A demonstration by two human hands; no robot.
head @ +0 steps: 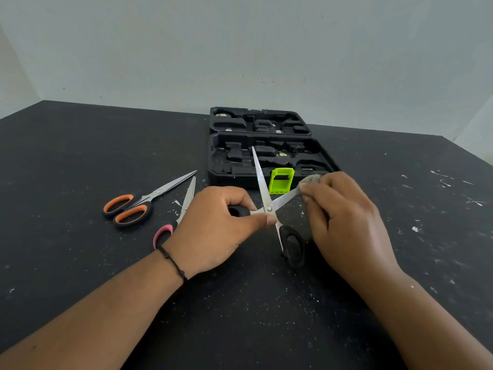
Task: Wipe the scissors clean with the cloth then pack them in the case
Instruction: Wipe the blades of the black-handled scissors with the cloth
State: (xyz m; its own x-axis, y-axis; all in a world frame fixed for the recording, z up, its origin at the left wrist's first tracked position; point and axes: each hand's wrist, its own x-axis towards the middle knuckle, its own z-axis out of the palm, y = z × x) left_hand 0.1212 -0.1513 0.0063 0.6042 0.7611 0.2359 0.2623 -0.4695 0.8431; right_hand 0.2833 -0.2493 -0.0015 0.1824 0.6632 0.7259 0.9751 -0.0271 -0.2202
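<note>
My left hand (216, 225) grips one black handle of a pair of black-handled scissors (262, 182), whose blades are spread wide apart above the table. One blade points up over the case, the other points right. My right hand (344, 220) pinches a small grey cloth (309, 180) around the tip of the right-pointing blade. The open black moulded case (221, 161) lies behind the hands, with a bright green clip (281, 180) at its front edge. Orange-handled scissors (138, 206) and pink-handled scissors (174, 222) lie shut on the table to the left.
The black table (80, 263) is speckled with white flecks and scratches. A pale wall (240, 49) stands right behind the case. The table's back edge and right corner are near the case.
</note>
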